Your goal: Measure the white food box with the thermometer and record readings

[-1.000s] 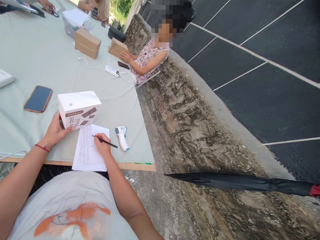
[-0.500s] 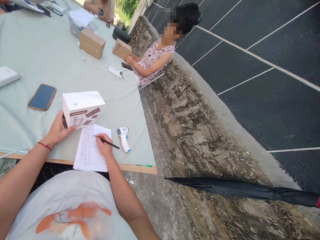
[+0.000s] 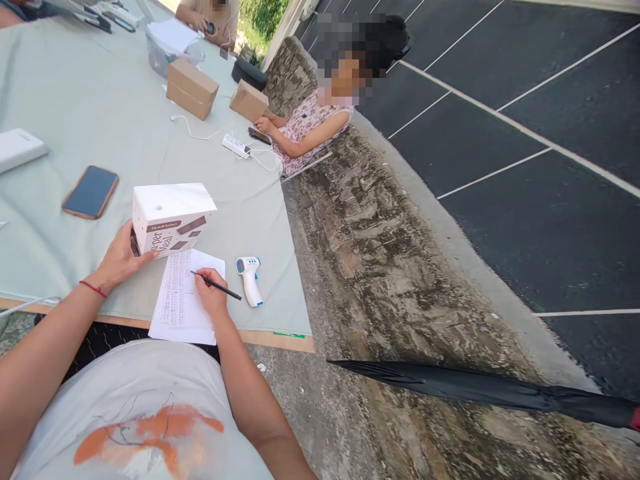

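My left hand (image 3: 124,257) grips the near left corner of a white cardboard box (image 3: 174,199) with brown print, its thumb on the front face. The box stands at the far end of the written sheets of paper (image 3: 176,313). In my right hand (image 3: 212,291) is a slim black pen (image 3: 223,288), pinched between thumb and fingers, and the hand rests on the paper. Whether the pen's tip touches the sheet I cannot tell. To the right of that hand lies a white and blue infrared thermometer (image 3: 249,280).
A phone (image 3: 91,192) and a white device (image 3: 20,150) lie to the left. Farther back are two brown cartons (image 3: 193,88), a power strip (image 3: 236,147) with cables and a plastic bin (image 3: 159,55). A seated person (image 3: 315,127) is at the table's right edge. A folded black umbrella (image 3: 450,383) juts in.
The view has shifted slightly, so the things on the table appear a little farther right. Both hands keep their holds on the box and the pen.
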